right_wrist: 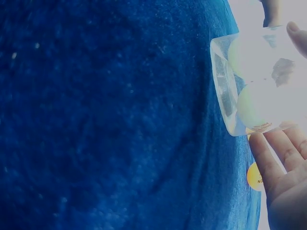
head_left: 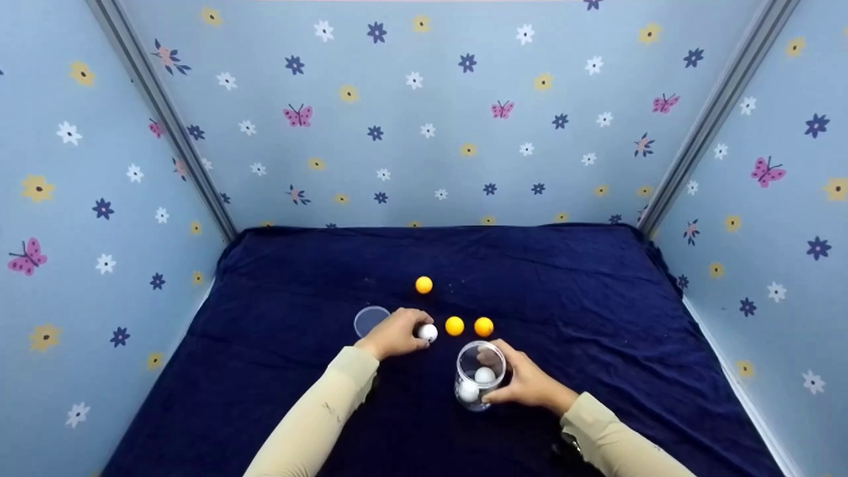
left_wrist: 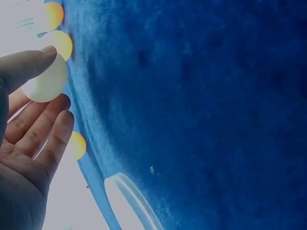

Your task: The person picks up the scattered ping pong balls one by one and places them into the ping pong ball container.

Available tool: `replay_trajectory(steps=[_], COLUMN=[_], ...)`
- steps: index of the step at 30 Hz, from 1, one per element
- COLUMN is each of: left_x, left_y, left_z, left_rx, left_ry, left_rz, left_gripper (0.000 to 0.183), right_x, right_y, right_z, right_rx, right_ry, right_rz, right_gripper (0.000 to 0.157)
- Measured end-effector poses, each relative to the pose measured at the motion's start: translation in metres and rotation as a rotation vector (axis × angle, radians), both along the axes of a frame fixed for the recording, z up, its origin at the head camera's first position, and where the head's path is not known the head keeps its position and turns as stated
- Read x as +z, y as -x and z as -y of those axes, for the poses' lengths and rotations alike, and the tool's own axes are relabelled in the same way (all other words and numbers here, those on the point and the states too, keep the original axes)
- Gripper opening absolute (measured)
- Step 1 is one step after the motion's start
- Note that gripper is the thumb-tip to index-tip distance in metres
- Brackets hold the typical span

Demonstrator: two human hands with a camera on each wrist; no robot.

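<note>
Between thumb and fingers my left hand (head_left: 399,332) pinches a white ping-pong ball (head_left: 428,332), which also shows in the left wrist view. My right hand (head_left: 527,379) grips a clear plastic jar (head_left: 478,354) from its right side. Inside the jar lie two white balls (head_left: 485,376), seen through its wall in the right wrist view too. Just right of the left hand, two orange balls (head_left: 454,326) sit side by side on the dark blue cloth, behind the jar. Another orange ball (head_left: 424,285) lies farther back.
A round clear lid (head_left: 371,322) lies on the cloth, partly covered by the left hand. The blue cloth (head_left: 570,285) spreads under everything. Flower-patterned walls (head_left: 437,112) stand at the back and on both sides.
</note>
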State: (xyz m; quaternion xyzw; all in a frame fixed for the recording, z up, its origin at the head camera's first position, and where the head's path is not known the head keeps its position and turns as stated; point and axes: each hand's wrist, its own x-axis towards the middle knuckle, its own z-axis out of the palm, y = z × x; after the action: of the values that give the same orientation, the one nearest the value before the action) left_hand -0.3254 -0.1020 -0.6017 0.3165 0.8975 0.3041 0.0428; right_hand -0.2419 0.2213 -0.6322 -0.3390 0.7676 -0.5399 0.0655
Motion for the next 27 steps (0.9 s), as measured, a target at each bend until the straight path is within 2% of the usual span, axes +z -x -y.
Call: replay_trajectory(steps=[18, 27], left_x=[0.016, 0.023], left_y=[-0.002, -0.006], left_z=[0.004, 0.002], left_rx=[0.009, 0.011], left_ry=[-0.072, -0.122], left_rz=[-0.022, 0.004], left_gripper=[0.036, 0.037], right_x=[-0.002, -0.001], right_y=[0.0, 0.0], right_z=[-0.001, 0.0], right_rx=[-0.005, -0.006], right_ry=[0.0, -0.003], right_rz=[-0.015, -0.021], right_gripper=[0.08, 0.079])
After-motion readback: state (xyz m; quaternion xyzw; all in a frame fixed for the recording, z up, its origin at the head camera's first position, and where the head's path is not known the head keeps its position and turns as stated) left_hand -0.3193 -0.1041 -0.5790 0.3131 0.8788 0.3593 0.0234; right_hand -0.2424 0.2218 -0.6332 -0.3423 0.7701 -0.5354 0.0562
